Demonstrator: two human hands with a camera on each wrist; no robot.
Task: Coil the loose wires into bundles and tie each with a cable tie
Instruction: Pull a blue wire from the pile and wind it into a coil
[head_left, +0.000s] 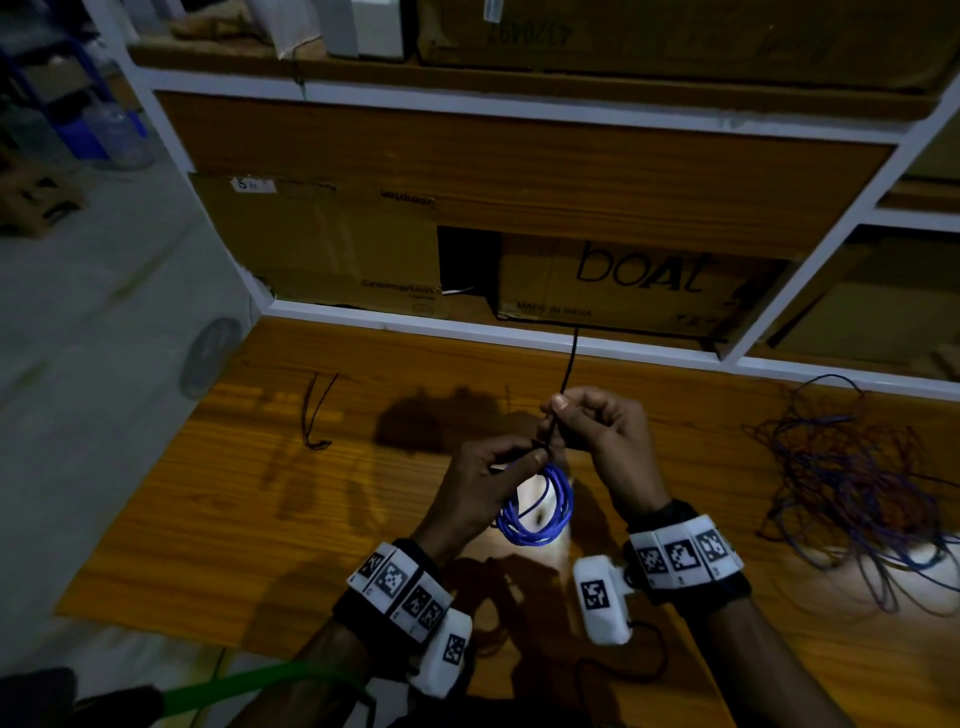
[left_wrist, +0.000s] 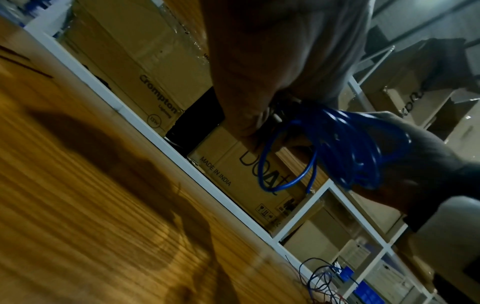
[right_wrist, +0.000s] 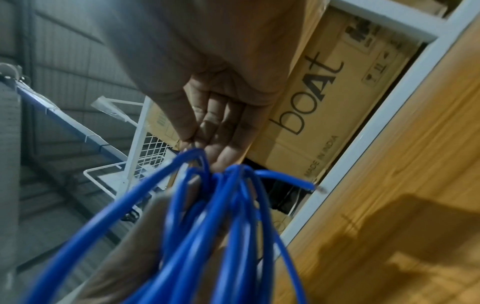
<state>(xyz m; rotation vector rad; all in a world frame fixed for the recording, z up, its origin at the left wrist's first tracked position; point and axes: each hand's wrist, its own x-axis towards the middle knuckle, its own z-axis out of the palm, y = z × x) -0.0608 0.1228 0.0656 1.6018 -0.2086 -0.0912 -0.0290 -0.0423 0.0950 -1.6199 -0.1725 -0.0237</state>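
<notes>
A blue wire coil hangs above the wooden table at the centre of the head view. My left hand pinches the top of the coil, where a black cable tie wraps it. My right hand pinches the tie's tail, which sticks up past the fingers. In the left wrist view the blue coil dangles below my left fingers. The right wrist view has the blue coil close in front of my curled right fingers. A tangle of loose red and blue wires lies at the table's right.
Two spare black cable ties lie on the table at the left. A white-framed shelf behind the table holds cardboard boxes, one marked boat. The table's left edge drops to a grey floor.
</notes>
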